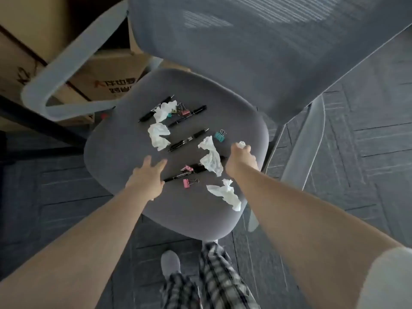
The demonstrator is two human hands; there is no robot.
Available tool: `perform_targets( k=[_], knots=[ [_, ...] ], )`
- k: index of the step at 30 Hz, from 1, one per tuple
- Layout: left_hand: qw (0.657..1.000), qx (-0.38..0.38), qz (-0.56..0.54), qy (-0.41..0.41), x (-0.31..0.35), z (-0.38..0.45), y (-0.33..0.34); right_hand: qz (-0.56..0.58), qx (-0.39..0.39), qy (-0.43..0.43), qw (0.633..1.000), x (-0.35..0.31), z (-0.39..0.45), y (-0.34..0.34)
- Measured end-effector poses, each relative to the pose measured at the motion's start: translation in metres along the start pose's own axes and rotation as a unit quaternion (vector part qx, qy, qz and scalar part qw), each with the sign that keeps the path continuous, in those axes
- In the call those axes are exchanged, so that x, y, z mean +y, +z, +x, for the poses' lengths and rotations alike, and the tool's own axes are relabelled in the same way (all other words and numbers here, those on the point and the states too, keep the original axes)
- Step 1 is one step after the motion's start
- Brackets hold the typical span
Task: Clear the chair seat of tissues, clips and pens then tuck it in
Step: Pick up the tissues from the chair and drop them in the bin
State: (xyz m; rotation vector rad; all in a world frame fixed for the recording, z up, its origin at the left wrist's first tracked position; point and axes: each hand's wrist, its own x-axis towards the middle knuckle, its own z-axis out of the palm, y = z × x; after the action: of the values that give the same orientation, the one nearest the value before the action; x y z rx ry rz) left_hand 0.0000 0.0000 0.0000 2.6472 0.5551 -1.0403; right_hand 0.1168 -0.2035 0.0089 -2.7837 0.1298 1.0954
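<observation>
**Clearing under way: one tissue in hand, the seat mostly full**

The seat carries nearly all its litter. Four crumpled tissues lie on it: one at the far side among the pens, one just nearer, one right of centre, and one at the near right edge. Four black pens lie slantwise across the middle. Clips are scattered: a teal clip toward the far right, a pink clip near the front, another pink one touching the nearest pen, and a small cluster at the far side beside a pen.

The right hand is closed on a small tissue wad, of which only a bit shows past the fingers, over the seat's right edge. The left hand is open, fingers spread, just above the seat at the near end of the nearest pen.

The step looks like the first gathering of tissues. Next, the left hand probably needs to pinch that pen or a clip, lifting without rolling the others off. Tucking in waits until the seat is bare; boxes stand beyond the chair.
</observation>
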Motion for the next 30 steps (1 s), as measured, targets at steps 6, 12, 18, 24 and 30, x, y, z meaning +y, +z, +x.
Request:
perform_targets(
  k=[6,12,18,24,30],
  knots=[
    [0.999,-0.027,0.014,-0.029,-0.008,0.022,0.012,0.008,0.063,0.002,0.998,-0.003,0.018,0.013],
    [0.998,0.022,-0.053,-0.005,-0.014,0.022,0.002,0.081,0.077,0.007,0.994,-0.017,-0.010,0.003],
    [0.989,0.093,-0.104,0.052,-0.007,0.014,-0.023,0.025,-0.034,0.019,0.999,-0.024,-0.051,0.025],
    [0.983,0.099,-0.146,0.041,-0.002,0.024,-0.026,-0.061,-0.052,0.034,0.996,-0.020,-0.047,0.044],
    [0.975,0.134,-0.154,0.088,-0.005,0.032,-0.021,-0.024,0.028,-0.005,0.999,-0.027,-0.039,0.045]
  ],
)
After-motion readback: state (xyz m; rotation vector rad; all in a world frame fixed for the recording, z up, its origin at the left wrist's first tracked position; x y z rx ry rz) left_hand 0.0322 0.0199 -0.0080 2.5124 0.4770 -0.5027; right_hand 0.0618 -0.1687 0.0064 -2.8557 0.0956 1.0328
